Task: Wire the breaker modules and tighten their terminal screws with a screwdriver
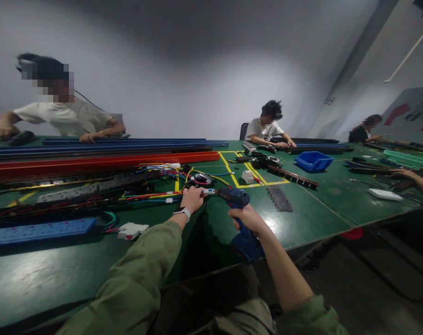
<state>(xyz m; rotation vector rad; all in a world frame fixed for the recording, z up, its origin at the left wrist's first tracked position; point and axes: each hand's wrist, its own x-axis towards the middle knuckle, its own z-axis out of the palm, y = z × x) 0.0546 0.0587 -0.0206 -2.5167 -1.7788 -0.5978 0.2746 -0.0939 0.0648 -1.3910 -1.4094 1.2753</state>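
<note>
My right hand [248,218] is wrapped round the grip of a blue cordless drill [237,197], whose nose points left. Just left of its tip, my left hand [193,199] pinches a small white and blue part [208,191], too small to name for certain. The drill's tip is at or very near this part; contact cannot be made out. Red, yellow and blue wires [151,197] lie beside my left hand. Behind it sits a black and grey component [203,178] among more wires. A white breaker-like block [248,177] stands beyond the drill.
Long red [103,163] and blue rails [134,142] cross the green table [316,209]. A blue socket strip [40,231] and a white breaker [132,230] lie at left. A blue bin [314,160] and a phone-like slab [279,198] are at right. Co-workers [265,128] sit opposite.
</note>
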